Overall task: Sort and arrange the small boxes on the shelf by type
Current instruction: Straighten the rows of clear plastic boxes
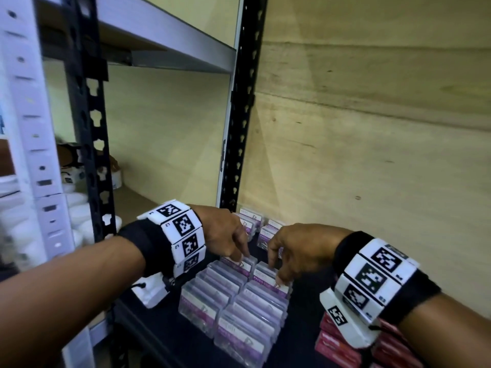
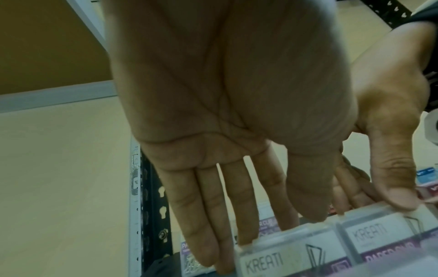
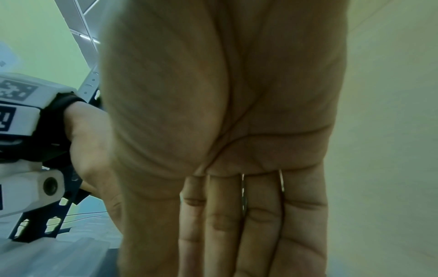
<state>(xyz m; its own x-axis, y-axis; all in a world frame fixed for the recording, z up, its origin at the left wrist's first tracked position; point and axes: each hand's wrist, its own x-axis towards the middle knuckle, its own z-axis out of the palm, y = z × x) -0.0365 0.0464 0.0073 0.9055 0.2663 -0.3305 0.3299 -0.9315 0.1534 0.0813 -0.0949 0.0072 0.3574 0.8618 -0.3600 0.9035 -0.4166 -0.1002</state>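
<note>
Shelf dark, flat, under both hands. Clear boxes, hard glossy plastic with purple labels, in two rows below the fingers. Left hand and right hand: fingers straight, tips on the far boxes' edges, apparently pressing. Judgement: push evenly, square the rows; slick lids may slide.

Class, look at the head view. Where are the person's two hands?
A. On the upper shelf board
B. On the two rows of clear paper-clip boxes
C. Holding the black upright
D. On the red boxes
B: the left hand and right hand both touch the clear paper-clip boxes; the red boxes lie untouched nearer the camera.
</note>
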